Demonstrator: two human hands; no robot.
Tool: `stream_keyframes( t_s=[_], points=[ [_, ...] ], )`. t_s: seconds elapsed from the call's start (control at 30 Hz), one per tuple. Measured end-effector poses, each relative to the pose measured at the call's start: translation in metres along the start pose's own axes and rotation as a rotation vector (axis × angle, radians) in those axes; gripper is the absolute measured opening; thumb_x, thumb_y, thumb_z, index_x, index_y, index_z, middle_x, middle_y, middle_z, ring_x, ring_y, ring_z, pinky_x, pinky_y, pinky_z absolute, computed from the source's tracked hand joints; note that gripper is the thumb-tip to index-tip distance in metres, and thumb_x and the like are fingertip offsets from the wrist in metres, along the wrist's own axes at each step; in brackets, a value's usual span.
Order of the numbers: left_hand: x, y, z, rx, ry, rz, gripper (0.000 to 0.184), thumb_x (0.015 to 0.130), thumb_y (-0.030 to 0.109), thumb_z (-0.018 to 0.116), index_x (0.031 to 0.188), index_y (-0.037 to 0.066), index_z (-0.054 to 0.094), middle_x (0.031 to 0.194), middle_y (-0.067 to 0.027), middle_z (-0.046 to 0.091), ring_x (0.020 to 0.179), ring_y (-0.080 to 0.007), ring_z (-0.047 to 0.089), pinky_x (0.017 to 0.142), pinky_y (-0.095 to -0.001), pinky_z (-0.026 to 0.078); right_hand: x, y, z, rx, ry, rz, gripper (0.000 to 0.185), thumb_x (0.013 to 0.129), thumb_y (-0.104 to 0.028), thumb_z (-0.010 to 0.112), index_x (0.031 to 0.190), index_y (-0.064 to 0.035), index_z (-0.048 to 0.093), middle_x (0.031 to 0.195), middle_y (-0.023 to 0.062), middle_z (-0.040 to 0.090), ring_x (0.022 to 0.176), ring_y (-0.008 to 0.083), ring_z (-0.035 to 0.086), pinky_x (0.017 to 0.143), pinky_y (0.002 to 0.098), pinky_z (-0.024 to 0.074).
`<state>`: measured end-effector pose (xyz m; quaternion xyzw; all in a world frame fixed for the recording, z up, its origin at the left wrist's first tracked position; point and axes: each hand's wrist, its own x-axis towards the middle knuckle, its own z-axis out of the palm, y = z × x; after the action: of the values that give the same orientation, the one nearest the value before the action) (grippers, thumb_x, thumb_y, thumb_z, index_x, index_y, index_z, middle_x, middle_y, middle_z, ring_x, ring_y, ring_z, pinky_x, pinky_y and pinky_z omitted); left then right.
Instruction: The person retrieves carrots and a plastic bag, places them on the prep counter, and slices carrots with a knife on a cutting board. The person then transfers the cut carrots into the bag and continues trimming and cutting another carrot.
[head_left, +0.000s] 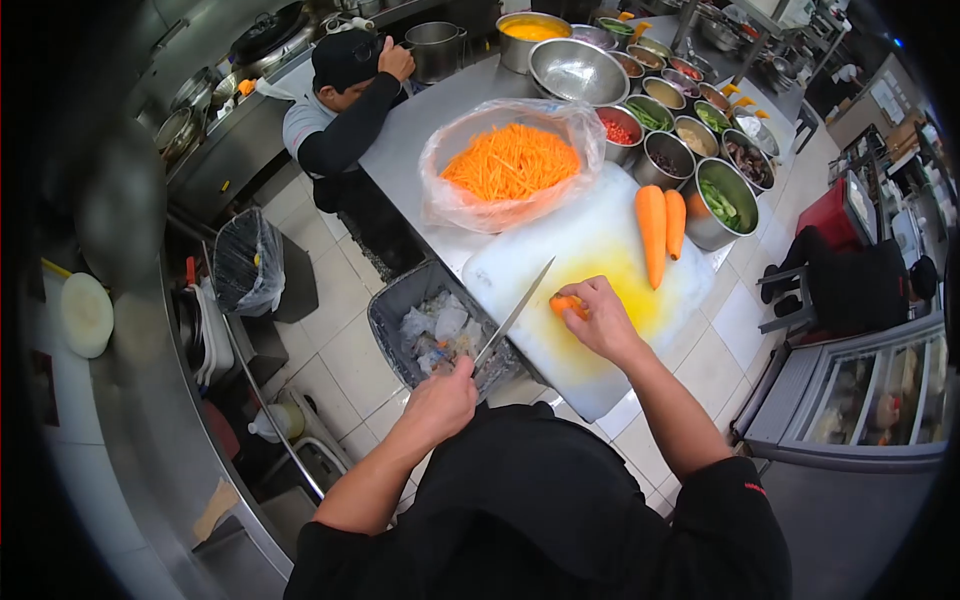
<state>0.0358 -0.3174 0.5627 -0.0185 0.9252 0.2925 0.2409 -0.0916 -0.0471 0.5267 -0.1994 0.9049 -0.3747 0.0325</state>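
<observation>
My left hand [442, 400] is closed around the handle of a kitchen knife [522, 302], whose blade slants up and to the right over the edge of the cutting board [500, 262]. Short and orange, a piece of carrot [567, 306] is gripped in the fingers of my right hand [603, 318], above the yellow-stained part of the board. Blade and carrot piece are apart. Two whole peeled carrots [652, 235] lie at the board's far right. Beyond the board, a clear plastic bag [440, 205] holds a heap of shredded carrot [512, 162].
Several metal containers [668, 155] of cut vegetables crowd the right, behind an upturned-looking metal bowl [578, 72]. A lined bin [385, 340] stands below the board's left edge. Another person [335, 130] leans at the counter's left. A second bin [285, 265] is farther left.
</observation>
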Motion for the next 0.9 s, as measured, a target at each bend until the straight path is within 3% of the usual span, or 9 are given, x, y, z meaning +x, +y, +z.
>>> stream_keyframes(
  t_s=[0.1,0.37,0.47,0.67,0.7,0.8,0.87,0.9],
  points=[
    [-0.009,0.005,-0.002,0.061,0.046,0.039,0.018,0.099,0.019,0.047,0.108,0.003,0.048,0.088,-0.03,0.066,0.082,-0.0563,0.064,0.079,-0.062,0.05,-0.007,-0.001,0.007,0.051,0.078,0.022,0.026,0.085,-0.009,0.072,0.11,-0.0051,0.069,0.101,0.0193,0.062,0.096,0.0389,0.063,0.086,0.0442,0.0533],
    [-0.043,0.032,-0.027,0.246,0.008,0.003,0.019,0.098,0.022,0.05,0.112,0.009,0.051,0.092,-0.0312,0.066,0.083,-0.0517,0.067,0.075,-0.0599,0.053,-0.007,0.002,0.008,0.055,0.138,-0.016,0.021,0.082,-0.007,0.073,0.103,-0.007,0.072,0.101,0.0166,0.064,0.095,0.0377,0.064,0.086,0.0445,0.0539],
    [-0.047,0.033,-0.031,0.278,-0.002,-0.006,0.02,0.098,0.022,0.05,0.112,0.009,0.051,0.092,-0.0303,0.066,0.083,-0.0508,0.068,0.075,-0.0598,0.053,-0.006,0.007,0.01,0.037,0.197,-0.107,0.022,0.08,-0.006,0.074,0.1,-0.003,0.067,0.094,0.0151,0.062,0.08,0.031,0.065,0.073,0.039,0.0551],
    [-0.01,0.031,-0.013,0.206,-0.06,0.019,0.02,0.098,0.021,0.047,0.111,0.006,0.049,0.091,-0.0288,0.069,0.086,-0.0522,0.066,0.076,-0.0609,0.051,-0.004,0.012,0.013,0.131,0.169,-0.053,0.02,0.08,-0.008,0.076,0.098,-0.0029,0.068,0.094,0.0143,0.062,0.079,0.0301,0.065,0.073,0.038,0.0554],
    [0.005,0.028,-0.008,0.182,-0.058,0.035,0.02,0.098,0.021,0.046,0.111,0.006,0.049,0.091,-0.0286,0.069,0.088,-0.0536,0.065,0.075,-0.0617,0.05,-0.003,0.013,0.014,0.102,0.16,-0.053,0.022,0.08,-0.008,0.076,0.1,-0.003,0.068,0.094,0.0142,0.062,0.078,0.0299,0.065,0.074,0.0376,0.0555],
    [0.025,0.023,0.0,0.226,-0.062,0.067,0.025,0.098,0.02,0.045,0.114,0.002,0.05,0.092,-0.0284,0.07,0.08,-0.0455,0.07,0.075,-0.057,0.054,-0.002,0.018,0.013,0.0,0.127,-0.059,0.03,0.08,-0.008,0.076,0.107,-0.0032,0.066,0.095,0.0153,0.063,0.079,0.0292,0.066,0.075,0.0366,0.0557],
    [0.023,0.034,-0.022,-0.015,-0.229,-0.065,0.027,0.099,0.021,0.043,0.116,0.001,0.051,0.091,-0.0273,0.07,0.074,-0.0433,0.07,0.075,-0.0553,0.054,0.0,0.019,0.012,-0.073,0.088,-0.079,0.039,0.08,-0.008,0.077,0.116,-0.0033,0.062,0.098,0.0176,0.063,0.082,0.0287,0.066,0.075,0.0358,0.0557],
    [0.022,0.037,-0.029,-0.134,-0.313,-0.129,0.028,0.099,0.021,0.042,0.116,0.001,0.051,0.09,-0.0267,0.07,0.071,-0.0422,0.07,0.075,-0.0544,0.054,0.004,0.018,0.011,-0.106,0.026,0.014,0.043,0.081,-0.008,0.076,0.12,-0.0034,0.06,0.101,0.0177,0.064,0.084,0.0271,0.067,0.076,0.0355,0.0558]
  ],
)
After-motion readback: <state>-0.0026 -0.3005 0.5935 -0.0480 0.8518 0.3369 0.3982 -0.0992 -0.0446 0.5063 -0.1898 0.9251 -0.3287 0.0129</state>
